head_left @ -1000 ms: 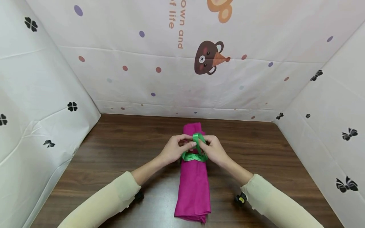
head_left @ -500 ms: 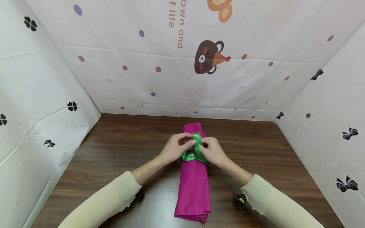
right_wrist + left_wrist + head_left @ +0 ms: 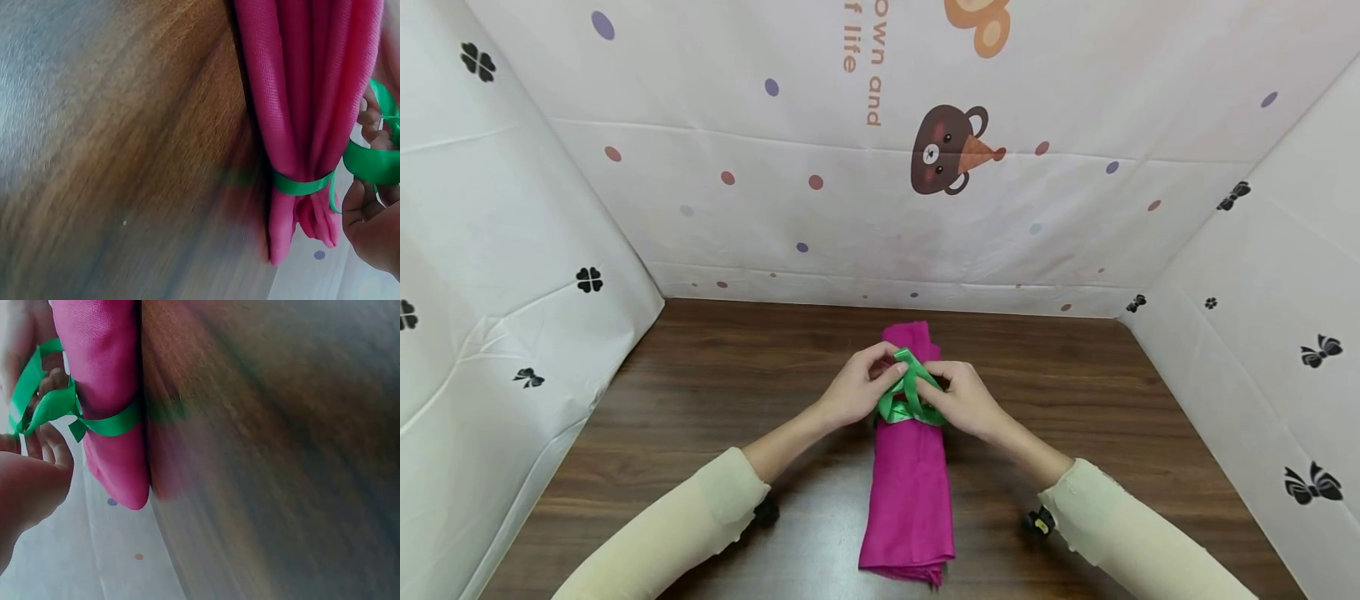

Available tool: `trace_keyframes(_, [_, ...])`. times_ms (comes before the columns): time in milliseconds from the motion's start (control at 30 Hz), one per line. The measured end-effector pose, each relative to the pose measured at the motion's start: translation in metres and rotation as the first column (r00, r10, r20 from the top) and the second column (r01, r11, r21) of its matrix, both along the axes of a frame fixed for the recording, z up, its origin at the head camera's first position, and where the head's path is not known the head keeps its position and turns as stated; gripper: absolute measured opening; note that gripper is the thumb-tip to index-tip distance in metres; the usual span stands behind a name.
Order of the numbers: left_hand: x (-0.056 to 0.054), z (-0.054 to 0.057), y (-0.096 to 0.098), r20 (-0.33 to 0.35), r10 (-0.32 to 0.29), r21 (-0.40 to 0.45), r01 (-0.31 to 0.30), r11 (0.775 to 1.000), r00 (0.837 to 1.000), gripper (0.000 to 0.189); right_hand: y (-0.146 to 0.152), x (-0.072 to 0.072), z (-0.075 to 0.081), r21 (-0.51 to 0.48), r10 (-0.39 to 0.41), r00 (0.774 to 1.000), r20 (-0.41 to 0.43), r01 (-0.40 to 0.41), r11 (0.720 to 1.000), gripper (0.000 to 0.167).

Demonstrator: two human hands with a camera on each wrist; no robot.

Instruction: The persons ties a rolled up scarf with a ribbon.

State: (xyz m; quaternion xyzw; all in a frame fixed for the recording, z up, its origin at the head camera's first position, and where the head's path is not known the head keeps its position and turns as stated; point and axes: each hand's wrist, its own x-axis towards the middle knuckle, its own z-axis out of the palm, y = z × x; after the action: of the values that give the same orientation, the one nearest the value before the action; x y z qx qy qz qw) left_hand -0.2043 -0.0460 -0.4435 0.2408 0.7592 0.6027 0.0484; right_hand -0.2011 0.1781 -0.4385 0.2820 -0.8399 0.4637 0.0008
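Observation:
A long magenta cloth bundle (image 3: pixel 908 500) lies lengthwise on the table. A green satin ribbon (image 3: pixel 917 414) circles it toward its far end, with a loop and loose lengths standing above the band. My left hand (image 3: pixel 853 389) pinches the top of the loop between thumb and forefinger. From the other side, my right hand (image 3: pixel 964 402) pinches the ribbon lower down, close over the bundle. In the left wrist view the ribbon band (image 3: pixel 112 425) hugs the cloth's side. The right wrist view shows folds of cloth (image 3: pixel 300 94) gathered in at the band.
The bundle rests on a dark wooden table (image 3: pixel 722 358). A white printed backdrop (image 3: pixel 850 217) with dots and bears rises behind it, and white patterned sheets stand at left and right. Dark wrist devices (image 3: pixel 1040 522) show below the sleeves.
The ribbon loop's top has shifted left with my left fingers and now slants over the bundle. My right hand has stayed almost in place; the cloth lies unmoved.

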Motion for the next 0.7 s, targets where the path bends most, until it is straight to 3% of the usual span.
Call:
trace_keyframes(233, [-0.001,0.001,-0.003,0.004,-0.004,0.049,0.004,0.999,1.000,0.017,0.005,0.000,0.003,-0.025,-0.065,0.998,0.026,0.065,0.998,0.007])
trace_keyframes(500, [-0.003,0.003,-0.006,0.014,0.005,0.041,-0.005,0.999,1.000,0.017,0.013,-0.004,0.005,-0.052,-0.115,0.993,-0.006,0.115,0.992,0.021])
trace_keyframes(700, [-0.003,0.004,-0.006,0.039,-0.014,0.052,0.012,0.999,0.999,0.017,0.011,-0.008,0.005,-0.024,-0.074,0.997,0.009,0.074,0.997,0.031])
